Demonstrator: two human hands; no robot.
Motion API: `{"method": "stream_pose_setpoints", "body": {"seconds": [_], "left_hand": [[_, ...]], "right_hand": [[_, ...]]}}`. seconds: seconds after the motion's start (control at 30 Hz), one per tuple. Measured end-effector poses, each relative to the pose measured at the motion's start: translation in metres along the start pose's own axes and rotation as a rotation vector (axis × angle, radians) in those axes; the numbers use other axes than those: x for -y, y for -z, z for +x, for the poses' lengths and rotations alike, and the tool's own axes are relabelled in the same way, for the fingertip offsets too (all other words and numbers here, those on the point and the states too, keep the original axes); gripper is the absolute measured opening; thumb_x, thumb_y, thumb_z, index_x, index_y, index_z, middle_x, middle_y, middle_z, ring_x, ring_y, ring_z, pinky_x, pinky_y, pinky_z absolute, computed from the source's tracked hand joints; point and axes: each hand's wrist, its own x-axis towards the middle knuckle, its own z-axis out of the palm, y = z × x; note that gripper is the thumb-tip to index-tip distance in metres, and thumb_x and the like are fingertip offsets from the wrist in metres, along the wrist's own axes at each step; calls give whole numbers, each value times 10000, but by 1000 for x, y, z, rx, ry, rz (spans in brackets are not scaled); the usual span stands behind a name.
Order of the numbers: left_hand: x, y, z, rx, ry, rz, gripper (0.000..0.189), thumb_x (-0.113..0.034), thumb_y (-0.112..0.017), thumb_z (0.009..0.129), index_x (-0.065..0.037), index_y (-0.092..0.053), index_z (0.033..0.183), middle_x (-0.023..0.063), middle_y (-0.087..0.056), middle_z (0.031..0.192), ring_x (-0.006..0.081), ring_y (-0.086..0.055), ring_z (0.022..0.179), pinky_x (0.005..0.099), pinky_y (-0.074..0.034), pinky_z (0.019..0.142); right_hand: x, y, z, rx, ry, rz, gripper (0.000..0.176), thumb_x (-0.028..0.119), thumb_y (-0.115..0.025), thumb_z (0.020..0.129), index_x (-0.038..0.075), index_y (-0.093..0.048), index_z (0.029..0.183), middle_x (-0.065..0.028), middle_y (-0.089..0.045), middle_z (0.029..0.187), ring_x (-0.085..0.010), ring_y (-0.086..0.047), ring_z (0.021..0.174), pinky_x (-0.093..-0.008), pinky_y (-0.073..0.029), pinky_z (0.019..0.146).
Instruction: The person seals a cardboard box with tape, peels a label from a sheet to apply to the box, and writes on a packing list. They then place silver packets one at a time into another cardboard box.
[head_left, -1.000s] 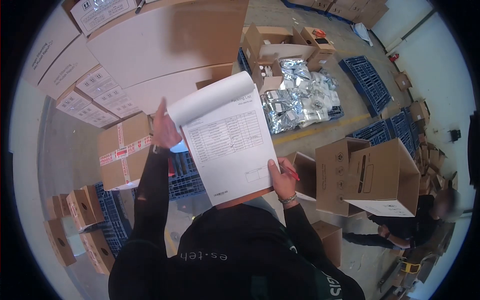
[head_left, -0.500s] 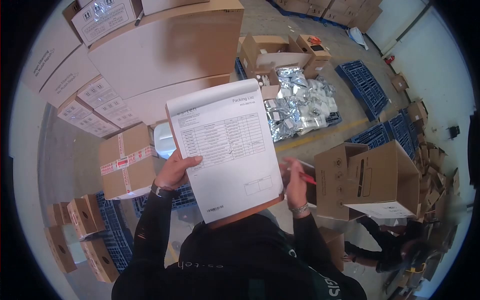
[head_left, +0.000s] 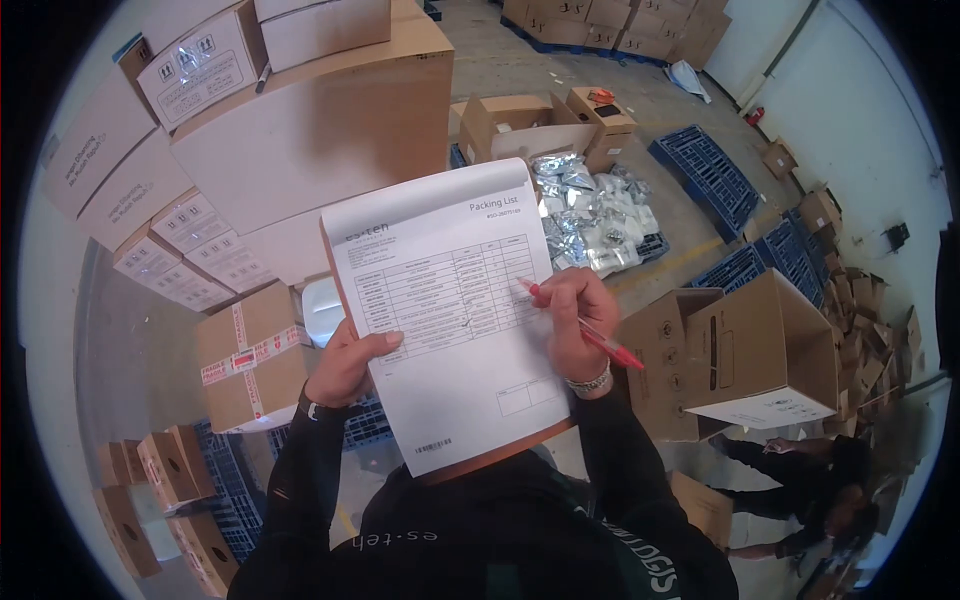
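A clipboard (head_left: 500,446) with a printed packing list (head_left: 440,390) on it is held up in front of my body. My left hand (head_left: 345,368) grips its left edge, thumb lying on the paper beside the table of rows. Between the fingers of my right hand (head_left: 580,325) is a red pen (head_left: 612,346), its tip pointing at the right-hand columns of the list. Small dark pen marks show in a middle column. The top sheet is folded back over the clipboard's upper edge.
A carton with fragile tape (head_left: 255,355) stands at left, large stacked boxes (head_left: 310,130) behind it. Silver pouches (head_left: 590,220) lie piled ahead. An open carton (head_left: 750,350) is at right, near blue pallets (head_left: 705,180). Another person (head_left: 800,490) is at lower right.
My right hand has come up from beside the clipboard's right edge to over the list, bringing the red pen tip to its columns. My left hand keeps its hold.
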Motion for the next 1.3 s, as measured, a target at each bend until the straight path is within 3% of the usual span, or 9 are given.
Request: {"method": "stream_pose_setpoints", "body": {"seconds": [0.07,0.17,0.57,0.7,0.87,1.07,1.17,1.27,1.3], "left_hand": [[-1,0,-4,-12,22,30,667,-46,-651,879,31,-383,1485,196,-538,1448,306,-571,1295,433,-483,1076],[-1,0,-7,3,23,42,667,-60,-659,874,31,-394,1479,194,-550,1439,301,-585,1280,431,-488,1068],[-3,-8,-16,8,-8,-24,651,-43,-655,915,16,-363,1494,176,-540,1444,281,-569,1297,422,-482,1080],[-3,-8,-17,-12,13,-37,642,-47,-647,906,13,-379,1487,180,-549,1435,289,-573,1293,426,-483,1078],[-4,-12,-24,-74,-21,46,655,-63,-660,878,15,-401,1475,187,-571,1412,300,-596,1261,422,-494,1055],[-5,-13,-24,-62,-19,37,618,-58,-666,905,4,-416,1466,155,-578,1403,254,-592,1260,394,-501,1046],[-2,-7,-24,-52,-7,46,610,-75,-669,907,4,-423,1460,152,-577,1401,249,-591,1257,389,-502,1043],[-5,-9,-20,-32,-14,101,626,-96,-674,914,14,-403,1468,154,-570,1408,248,-564,1281,380,-469,1069],[-6,-10,-18,-30,-15,139,633,-104,-673,920,18,-391,1473,149,-568,1398,247,-558,1279,374,-457,1073]], "right_hand": [[-8,0,-6,-64,-60,45,187,115,-661,980,5,-604,840,-59,-666,734,-97,-598,647,-248,-468,608],[-7,-2,-8,-60,-28,-152,196,92,-703,954,8,-608,805,-53,-645,679,-95,-584,588,-255,-455,556],[11,-6,-5,-110,-31,-304,238,58,-752,914,9,-600,739,-58,-625,659,-97,-578,581,-264,-448,549],[-1,-6,-15,-348,1,-162,176,75,-686,968,13,-607,823,-58,-637,721,-106,-593,643,-256,-461,608],[0,35,-45,-410,-72,20,172,161,-577,1044,14,-592,956,-78,-675,828,-119,-604,670,-261,-483,651],[15,36,-74,-249,-297,-75,287,225,-527,1064,-26,-591,1189,-132,-700,1061,-150,-661,943,-294,-528,780],[21,38,-94,-43,-423,-311,336,236,-521,1068,-36,-590,1253,-129,-689,1124,-161,-637,1049,-296,-506,883],[27,34,-103,82,-605,-168,332,239,-526,1070,-45,-608,1222,-118,-687,1099,-149,-624,1015,-285,-479,911],[26,34,-105,81,-576,-177,345,252,-526,1073,-54,-623,1197,-111,-685,1072,-123,-607,989,-278,-480,881]]}}
